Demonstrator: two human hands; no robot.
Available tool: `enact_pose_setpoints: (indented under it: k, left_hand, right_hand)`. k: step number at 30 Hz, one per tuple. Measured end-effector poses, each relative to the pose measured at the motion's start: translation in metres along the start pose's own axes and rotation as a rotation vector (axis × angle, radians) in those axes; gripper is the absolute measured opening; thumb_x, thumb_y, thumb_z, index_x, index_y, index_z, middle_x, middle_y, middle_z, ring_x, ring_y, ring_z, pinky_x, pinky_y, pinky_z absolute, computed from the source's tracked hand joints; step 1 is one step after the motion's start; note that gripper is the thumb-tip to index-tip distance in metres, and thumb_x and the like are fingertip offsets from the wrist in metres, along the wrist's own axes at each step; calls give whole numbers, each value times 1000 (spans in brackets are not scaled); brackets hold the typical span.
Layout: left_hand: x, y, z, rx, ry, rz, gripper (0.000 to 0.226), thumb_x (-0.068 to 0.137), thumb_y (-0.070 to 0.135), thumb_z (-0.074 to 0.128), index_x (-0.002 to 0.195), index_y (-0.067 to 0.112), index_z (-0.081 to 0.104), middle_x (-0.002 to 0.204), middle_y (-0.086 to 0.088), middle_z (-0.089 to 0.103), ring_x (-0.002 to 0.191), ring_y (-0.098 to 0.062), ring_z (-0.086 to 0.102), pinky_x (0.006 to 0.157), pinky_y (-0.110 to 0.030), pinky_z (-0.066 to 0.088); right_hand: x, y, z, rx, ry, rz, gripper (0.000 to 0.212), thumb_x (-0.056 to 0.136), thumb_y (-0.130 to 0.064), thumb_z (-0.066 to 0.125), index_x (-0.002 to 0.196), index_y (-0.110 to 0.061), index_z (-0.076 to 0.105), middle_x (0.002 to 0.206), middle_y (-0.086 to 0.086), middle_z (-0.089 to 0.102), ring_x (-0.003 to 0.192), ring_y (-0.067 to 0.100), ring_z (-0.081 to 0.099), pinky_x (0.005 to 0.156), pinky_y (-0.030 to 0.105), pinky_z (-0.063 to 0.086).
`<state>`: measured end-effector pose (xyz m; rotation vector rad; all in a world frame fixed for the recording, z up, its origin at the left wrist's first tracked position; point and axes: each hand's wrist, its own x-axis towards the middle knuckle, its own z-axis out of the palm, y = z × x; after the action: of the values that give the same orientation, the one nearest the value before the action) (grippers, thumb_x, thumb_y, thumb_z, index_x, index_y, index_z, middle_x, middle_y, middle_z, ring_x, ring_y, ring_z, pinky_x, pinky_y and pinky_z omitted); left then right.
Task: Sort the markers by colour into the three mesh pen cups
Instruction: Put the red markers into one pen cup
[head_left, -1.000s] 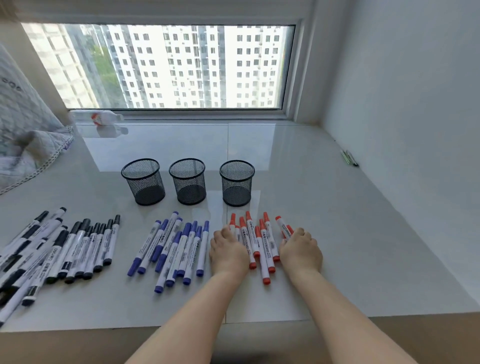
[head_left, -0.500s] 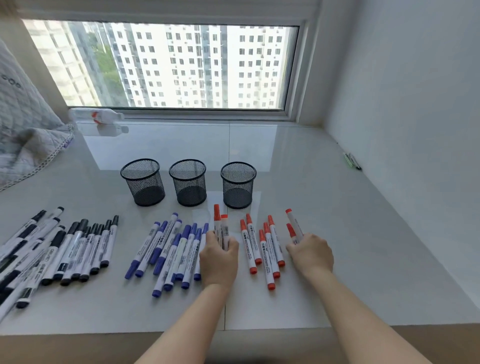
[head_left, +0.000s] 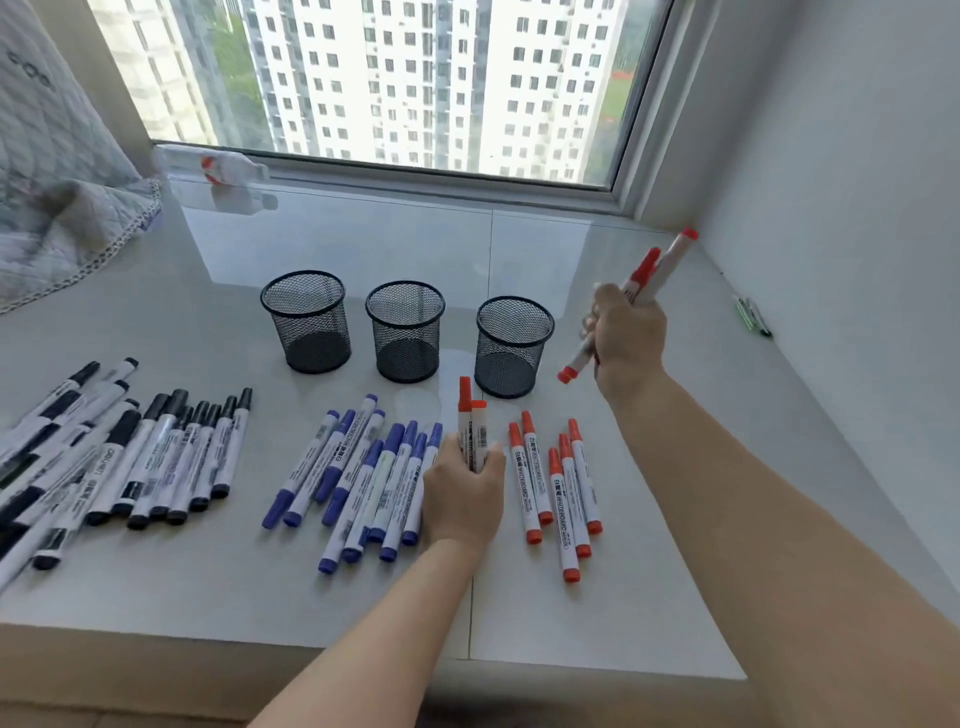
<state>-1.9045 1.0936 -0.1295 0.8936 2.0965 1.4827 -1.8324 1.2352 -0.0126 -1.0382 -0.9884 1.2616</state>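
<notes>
step: red batch in hand, nothing in any cup yet by my read.
right hand (head_left: 626, 332): lifted off the table, just right of the right cup (head_left: 514, 345). fingers curled round a bunch of red markers (head_left: 657, 270), tilted, caps toward the far right corner. looks like three, can't confirm, blurred.
left hand (head_left: 465, 491): low at the table, between the blue group and the loose reds. fingers wrapped round two red markers (head_left: 471, 423), caps pointing at the cups.
cups: three black mesh, in a row mid-table: left cup (head_left: 305, 319), middle cup (head_left: 405, 330), right cup. all look empty.
loose reds (head_left: 558, 493): i count five flat on the table, right of the left hand.
blue markers (head_left: 358, 478): about ten, fanned left of the left hand; some overlap, count soft.
black markers (head_left: 119, 462): biggest pile, toward the left edge, running out of view. no count.
next move: i'd swing the right-hand bunch over the right cup's rim, tip it upright and release inside. the tilt needs correcting or the ends will catch the mesh rim. left-hand pair follows into the same cup.
</notes>
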Motion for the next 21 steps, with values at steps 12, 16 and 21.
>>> enact_pose_setpoints:
  k: [12, 16, 21]
  left_hand:
    - [7, -1, 9, -30, 48, 75, 28, 86, 29, 50, 62, 20, 38, 52, 5, 41, 49, -4, 42, 46, -17, 32]
    - [7, -1, 10, -8, 45, 86, 30, 88, 25, 50, 61, 23, 37, 52, 7, 41, 47, -4, 37, 45, -22, 31]
    - [9, 0, 12, 20, 52, 84, 31, 89, 24, 50, 62, 23, 36, 53, 6, 41, 48, -9, 39, 45, -26, 31]
  right_hand:
    - [58, 36, 49, -91, -10, -58, 13, 85, -22, 59, 83, -11, 53, 65, -3, 61, 57, 2, 60, 60, 17, 41]
    - [60, 58, 37, -275, -120, -47, 36, 88, -27, 57, 100, 7, 58, 60, -8, 66, 33, 6, 51, 49, 11, 42]
    - [51, 61, 33, -394, -174, -94, 30, 86, -23, 60, 95, 5, 62, 53, -8, 63, 36, -1, 52, 63, 17, 46]
